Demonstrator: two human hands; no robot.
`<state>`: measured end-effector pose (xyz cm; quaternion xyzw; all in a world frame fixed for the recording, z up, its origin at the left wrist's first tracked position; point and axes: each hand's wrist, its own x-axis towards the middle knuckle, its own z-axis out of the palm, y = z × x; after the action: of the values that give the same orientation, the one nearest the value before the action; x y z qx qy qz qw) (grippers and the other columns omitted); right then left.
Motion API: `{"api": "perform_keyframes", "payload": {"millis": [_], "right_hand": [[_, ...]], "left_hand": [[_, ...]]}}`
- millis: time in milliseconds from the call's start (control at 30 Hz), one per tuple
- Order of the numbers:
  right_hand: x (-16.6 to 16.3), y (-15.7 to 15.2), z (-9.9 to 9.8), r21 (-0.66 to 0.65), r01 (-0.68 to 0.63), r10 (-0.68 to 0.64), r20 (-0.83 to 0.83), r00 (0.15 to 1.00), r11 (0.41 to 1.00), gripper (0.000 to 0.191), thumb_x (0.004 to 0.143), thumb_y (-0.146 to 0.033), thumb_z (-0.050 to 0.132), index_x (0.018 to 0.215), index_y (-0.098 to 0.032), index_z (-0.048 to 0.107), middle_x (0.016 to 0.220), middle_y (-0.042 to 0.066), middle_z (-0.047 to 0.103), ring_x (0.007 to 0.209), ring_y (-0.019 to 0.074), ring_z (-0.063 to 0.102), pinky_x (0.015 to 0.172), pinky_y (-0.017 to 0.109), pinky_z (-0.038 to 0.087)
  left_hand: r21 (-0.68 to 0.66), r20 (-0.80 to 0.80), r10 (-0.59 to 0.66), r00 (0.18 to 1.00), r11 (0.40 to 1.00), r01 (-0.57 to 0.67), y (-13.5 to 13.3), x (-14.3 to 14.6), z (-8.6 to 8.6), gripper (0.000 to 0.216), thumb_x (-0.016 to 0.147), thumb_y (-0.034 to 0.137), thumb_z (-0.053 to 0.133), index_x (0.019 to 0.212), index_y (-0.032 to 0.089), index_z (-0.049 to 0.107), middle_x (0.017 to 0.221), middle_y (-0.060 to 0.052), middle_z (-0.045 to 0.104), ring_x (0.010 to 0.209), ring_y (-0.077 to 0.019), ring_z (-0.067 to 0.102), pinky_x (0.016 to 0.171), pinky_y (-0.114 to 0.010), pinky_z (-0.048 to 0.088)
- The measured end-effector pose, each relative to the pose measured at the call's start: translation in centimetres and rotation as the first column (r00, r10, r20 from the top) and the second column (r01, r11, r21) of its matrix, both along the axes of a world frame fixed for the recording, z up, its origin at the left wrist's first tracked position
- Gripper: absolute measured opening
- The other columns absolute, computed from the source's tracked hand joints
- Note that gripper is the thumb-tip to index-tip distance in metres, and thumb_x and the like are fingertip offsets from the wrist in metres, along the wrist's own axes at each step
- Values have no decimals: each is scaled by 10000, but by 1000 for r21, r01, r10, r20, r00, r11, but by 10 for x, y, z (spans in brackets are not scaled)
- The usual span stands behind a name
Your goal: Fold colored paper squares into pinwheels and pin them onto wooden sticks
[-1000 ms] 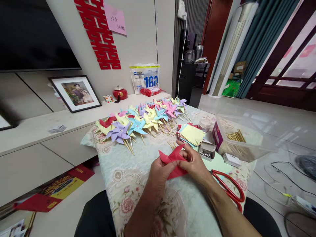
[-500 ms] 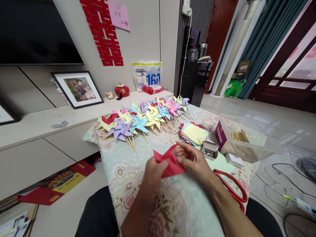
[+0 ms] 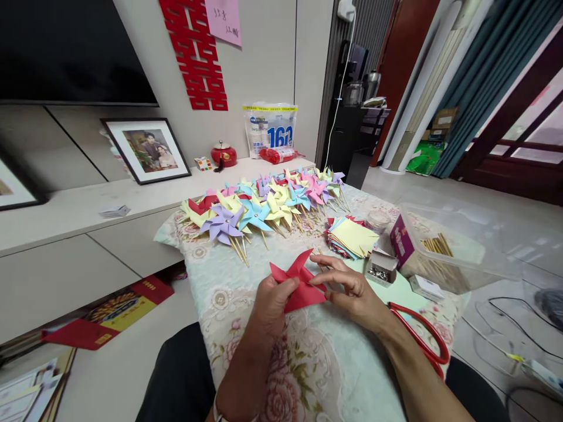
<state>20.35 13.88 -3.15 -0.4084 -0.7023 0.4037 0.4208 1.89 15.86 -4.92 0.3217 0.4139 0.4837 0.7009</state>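
My left hand [image 3: 271, 302] pinches a piece of red paper [image 3: 303, 293] between thumb and fingers, above the floral tablecloth. Some points of the paper are bent in like pinwheel blades, while its near part lies flat. My right hand [image 3: 349, 287] is open at the paper's right side, fingers apart. One fingertip touches the paper's surface, and the thumb is close to its right corner. Beyond my hands stand finished paper pinwheels [image 3: 255, 215] in several colours, on thin wooden sticks.
To the right are a stack of cut paper squares [image 3: 354, 235], a small box of metal fasteners [image 3: 380, 268] and a clear bin [image 3: 479, 266] holding sticks. Red-handled scissors [image 3: 424, 334] lie beside my right forearm. A white cabinet [image 3: 145, 202] runs along the left and back.
My right fingers have loosened from their pinch and spread apart at the paper's right side. A red blade now stands up where they were. The view has shifted slightly.
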Motion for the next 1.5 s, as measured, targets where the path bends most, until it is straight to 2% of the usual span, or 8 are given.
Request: {"api": "perform_keyframes", "payload": {"millis": [300,533,700,1067,1333,1500], "right_hand": [[1,-1,5,17,-69,67,103,992,997,491,772,-35,564,1134,-311,746,1510,45,471,1446,265,354,1134,486,327],[0,1,3,124,-39,21,145,989,991,237,904,-208,630,1065,-309,772,1425,65,561,1402,263,409,1133,484,317],[0,0,2,166,-18,-12,178,984,986,127,907,-306,667,951,-274,782,1378,85,580,1351,276,451,1105,466,330],[-11,-3,3,126,39,-68,228,971,991,104,876,-208,621,780,-205,662,1094,90,622,1207,269,496,973,411,394],[-18,-2,2,96,78,-94,178,980,992,137,797,-96,574,703,-192,600,876,32,580,858,186,554,771,308,422],[-20,-1,0,70,113,-124,188,974,991,148,759,-66,551,680,-185,589,840,29,580,801,176,553,734,295,414]], "left_hand": [[-15,45,8,999,1000,-8,1,-1,3,153,597,254,738,717,171,691,617,0,680,566,-147,590,635,-280,487],[-22,-27,29,999,999,-29,0,0,0,179,590,241,751,710,125,687,587,-11,674,555,-137,573,590,-256,455],[-1,-101,32,994,999,-32,0,1,-5,205,590,260,756,711,114,678,602,-11,664,525,-119,542,543,-237,415],[28,-156,9,988,1000,-5,-1,4,-4,219,590,259,758,742,108,711,685,-40,704,585,-145,583,582,-251,445],[58,-206,-33,978,997,46,0,4,-9,208,609,258,729,753,109,722,684,-31,695,598,-150,572,589,-253,438],[59,-240,-30,970,997,46,-1,5,-3,190,600,261,737,708,110,697,651,-17,671,577,-123,529,558,-230,398]]}}
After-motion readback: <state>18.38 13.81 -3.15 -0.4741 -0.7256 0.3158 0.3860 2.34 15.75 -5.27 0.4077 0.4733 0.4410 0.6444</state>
